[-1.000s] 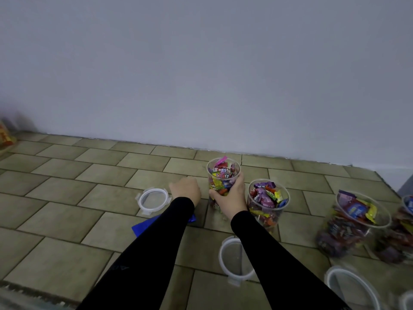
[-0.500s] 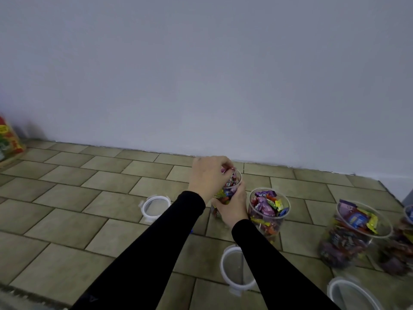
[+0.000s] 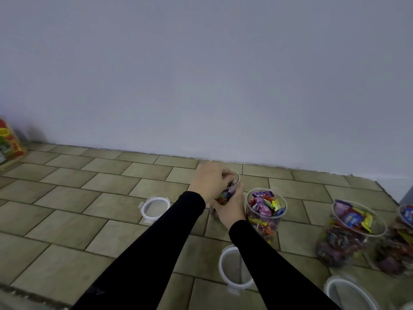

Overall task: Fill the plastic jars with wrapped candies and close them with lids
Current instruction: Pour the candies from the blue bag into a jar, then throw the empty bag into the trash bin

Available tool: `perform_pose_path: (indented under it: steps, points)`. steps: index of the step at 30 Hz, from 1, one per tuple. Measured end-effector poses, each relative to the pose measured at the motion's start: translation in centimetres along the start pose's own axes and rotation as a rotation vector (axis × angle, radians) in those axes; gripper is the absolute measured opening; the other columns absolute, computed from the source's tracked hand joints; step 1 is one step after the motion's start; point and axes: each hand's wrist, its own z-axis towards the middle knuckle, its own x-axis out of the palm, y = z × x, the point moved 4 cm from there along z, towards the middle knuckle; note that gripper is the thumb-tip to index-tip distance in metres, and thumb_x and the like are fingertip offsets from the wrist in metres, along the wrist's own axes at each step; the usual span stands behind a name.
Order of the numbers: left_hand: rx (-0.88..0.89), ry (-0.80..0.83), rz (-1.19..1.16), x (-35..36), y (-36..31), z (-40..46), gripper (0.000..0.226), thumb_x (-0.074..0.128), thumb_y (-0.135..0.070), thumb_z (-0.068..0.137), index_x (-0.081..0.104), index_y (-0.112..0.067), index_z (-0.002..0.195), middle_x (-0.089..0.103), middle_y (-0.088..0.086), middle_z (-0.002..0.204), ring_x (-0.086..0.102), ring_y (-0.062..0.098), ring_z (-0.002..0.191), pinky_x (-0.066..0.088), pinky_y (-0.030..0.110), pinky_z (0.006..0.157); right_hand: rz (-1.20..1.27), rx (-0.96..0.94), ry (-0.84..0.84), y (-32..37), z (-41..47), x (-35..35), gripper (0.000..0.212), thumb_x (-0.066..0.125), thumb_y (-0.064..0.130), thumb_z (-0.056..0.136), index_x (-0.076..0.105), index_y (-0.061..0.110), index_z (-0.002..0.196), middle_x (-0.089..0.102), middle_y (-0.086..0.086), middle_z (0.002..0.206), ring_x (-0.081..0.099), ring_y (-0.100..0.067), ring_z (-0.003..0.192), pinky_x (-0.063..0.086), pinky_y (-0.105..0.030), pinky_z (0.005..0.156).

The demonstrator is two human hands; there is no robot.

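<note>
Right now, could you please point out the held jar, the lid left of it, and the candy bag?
held jar [image 3: 225, 194], head view, clear wall.
lid [image 3: 155, 207], head view, clear centre.
candy bag [image 3: 9, 142], head view, printed front.

Olive-tan tiles on the floor [image 3: 67, 224], dark grout; pale grey-blue wall [image 3: 201, 74]. Clear jars [image 3: 266, 211] of purple, red, yellow, blue candies [image 3: 263, 203]; black sleeves [image 3: 156, 253]; white-rimmed lids [image 3: 155, 206].

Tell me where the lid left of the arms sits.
In the head view the lid lies flat on the tiled floor, left of the left sleeve and apart from the held jar.
</note>
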Motion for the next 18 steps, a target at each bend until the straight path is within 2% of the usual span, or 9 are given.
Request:
perform_pose_path:
  steps: [2, 4, 7, 12, 15, 18]
  points:
    - [-0.008, -0.057, -0.089, -0.7, 0.4, -0.7, 0.022, 0.055, -0.035, 0.092, 0.074, -0.027, 0.101, 0.072, -0.007, 0.097, 0.061, 0.012, 0.095, 0.045, 0.027, 0.079, -0.025, 0.055, 0.012, -0.4, -0.6, 0.1, 0.110, 0.084, 0.027, 0.068, 0.008, 0.019, 0.147, 0.037, -0.009, 0.140, 0.042, -0.029, 0.129, 0.039, -0.048, 0.106]
    - [-0.023, -0.111, -0.141, -1.4, 1.0, -1.8, 0.023, 0.054, -0.033, 0.094, 0.072, -0.024, 0.105, 0.070, -0.007, 0.104, 0.059, 0.013, 0.100, 0.045, 0.031, 0.088, -0.115, 0.109, 0.024, -0.7, -1.4, 0.3, 0.124, 0.082, 0.040, 0.068, -0.008, 0.017, 0.150, 0.018, -0.011, 0.154, 0.027, -0.031, 0.140, 0.033, -0.049, 0.110]
    - [-0.097, -0.145, -0.178, -2.1, 2.9, -3.7, 0.023, 0.054, -0.035, 0.094, 0.069, -0.024, 0.107, 0.067, -0.006, 0.107, 0.056, 0.013, 0.103, 0.043, 0.029, 0.089, -0.167, 0.172, 0.071, -1.1, -2.7, 0.7, 0.118, 0.075, 0.036, 0.078, -0.014, 0.006, 0.149, 0.001, -0.012, 0.159, 0.009, -0.028, 0.147, 0.021, -0.042, 0.117]
    - [-0.350, -0.056, -0.065, -2.1, 8.0, -8.1, 0.024, 0.052, -0.040, 0.093, 0.066, -0.024, 0.102, 0.060, -0.006, 0.097, 0.057, 0.014, 0.092, 0.045, 0.030, 0.081, -0.128, 0.168, 0.096, -1.3, -5.6, 1.7, 0.081, 0.064, 0.020, 0.087, 0.017, 0.004, 0.151, 0.022, -0.015, 0.153, 0.030, -0.026, 0.138, 0.027, -0.024, 0.107]
    - [-0.506, 0.033, -0.004, -2.0, 10.5, -10.8, 0.026, 0.049, -0.040, 0.093, 0.064, -0.019, 0.100, 0.060, 0.001, 0.098, 0.059, 0.020, 0.089, 0.049, 0.033, 0.079, -0.024, 0.176, 0.104, -1.1, -6.7, 3.1, 0.068, 0.062, 0.018, 0.087, 0.031, 0.010, 0.147, 0.031, -0.011, 0.150, 0.034, -0.025, 0.136, 0.029, -0.030, 0.109]
    - [-0.678, 0.074, 0.081, -1.4, 12.9, -13.4, 0.024, 0.049, -0.030, 0.092, 0.063, -0.015, 0.104, 0.065, 0.008, 0.104, 0.061, 0.024, 0.088, 0.049, 0.031, 0.076, -0.075, 0.167, 0.131, -0.5, -6.8, 4.9, 0.046, 0.059, 0.027, 0.089, 0.052, 0.011, 0.132, 0.049, -0.011, 0.137, 0.047, -0.024, 0.124, 0.037, -0.031, 0.103]
